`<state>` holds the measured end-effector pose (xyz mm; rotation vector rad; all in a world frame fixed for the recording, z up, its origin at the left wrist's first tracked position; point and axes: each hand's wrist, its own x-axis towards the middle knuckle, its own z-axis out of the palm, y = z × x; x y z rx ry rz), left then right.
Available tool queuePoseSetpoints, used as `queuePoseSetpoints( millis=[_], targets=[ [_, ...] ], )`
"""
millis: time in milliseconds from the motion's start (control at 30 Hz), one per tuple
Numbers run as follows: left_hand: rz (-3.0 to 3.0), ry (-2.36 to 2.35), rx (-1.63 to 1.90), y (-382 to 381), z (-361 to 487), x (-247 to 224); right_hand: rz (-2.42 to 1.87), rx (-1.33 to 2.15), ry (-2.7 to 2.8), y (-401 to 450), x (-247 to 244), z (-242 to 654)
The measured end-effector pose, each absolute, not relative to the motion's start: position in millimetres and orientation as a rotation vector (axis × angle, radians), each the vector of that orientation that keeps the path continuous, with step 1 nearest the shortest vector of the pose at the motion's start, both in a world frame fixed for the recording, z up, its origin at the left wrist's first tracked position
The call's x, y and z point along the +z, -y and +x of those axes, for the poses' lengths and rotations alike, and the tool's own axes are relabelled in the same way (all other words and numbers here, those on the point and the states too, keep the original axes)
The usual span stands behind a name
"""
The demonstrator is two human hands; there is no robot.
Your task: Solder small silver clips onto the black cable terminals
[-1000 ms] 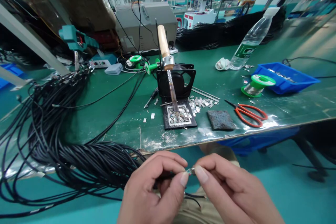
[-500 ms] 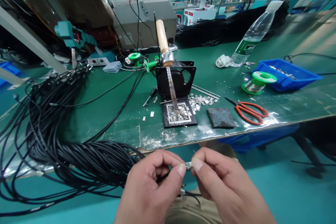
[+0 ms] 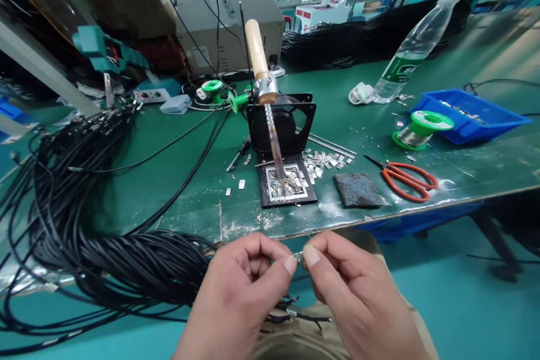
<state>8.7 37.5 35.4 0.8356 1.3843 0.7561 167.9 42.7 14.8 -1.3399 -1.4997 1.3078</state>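
Just past the bench edge, over my lap, a small silvery metal connector (image 3: 298,256) sits between my two hands. My left hand (image 3: 247,287) is closed, its thumb and forefinger pinching the connector's left end. My right hand (image 3: 350,278) pinches the other end between thumb and forefinger, which hide part of it. Below the hands, black cable ends (image 3: 295,315) lie across my lap, one with a metal piece on it. A thick bundle of black cables (image 3: 139,261) comes off the bench to my left.
A wooden-handled soldering iron (image 3: 274,140) leans on a stand before a black fan (image 3: 280,124), tip in a tray of metal bits. Nearby lie loose metal pieces (image 3: 324,162), a dark pad (image 3: 358,190), orange-handled scissors (image 3: 409,181), a solder spool (image 3: 417,129), a blue bin (image 3: 472,126) and a bottle (image 3: 405,62).
Both hands have risen slightly, and the connector between them shows less of its side. The view has shifted a little. Objects on the bench stay where they were.
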Motion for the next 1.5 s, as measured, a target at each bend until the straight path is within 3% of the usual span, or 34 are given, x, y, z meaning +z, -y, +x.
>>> queuePoseSetpoints(
  millis=[433,1500],
  targets=[
    [0.767,-1.395,0.796,-71.2,9.7,31.5,-1.374,1.235,1.371,-73.5,5.5,160.1],
    [0.652,-1.310,0.843,-103.3,10.4,36.2,-1.355,1.523,1.017,-102.0,7.0,148.7]
  ],
)
